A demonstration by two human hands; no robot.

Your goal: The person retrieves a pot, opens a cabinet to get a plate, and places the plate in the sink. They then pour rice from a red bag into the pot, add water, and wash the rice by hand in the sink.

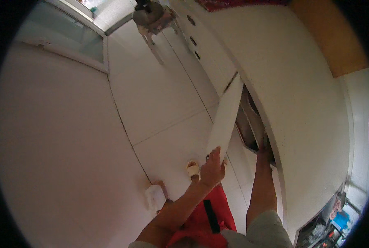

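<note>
My left hand (212, 169) grips the free edge of a white cabinet door (224, 119), which stands swung out from under the counter. Between the door and the counter, the cabinet's inside (248, 136) shows dark, with pale panels or a shelf in it. My right hand (264, 150) reaches into this opening below the counter edge. Its fingers are mostly hidden in there, so what they touch cannot be seen.
A pale countertop (299, 102) runs along the right, with a brown board (336, 40) at its far end. Drawer fronts (207, 59) continue beyond the door. A stool (151, 18) stands near a glass-panelled door (72, 37). A blue item (340, 220) lies among clutter at lower right.
</note>
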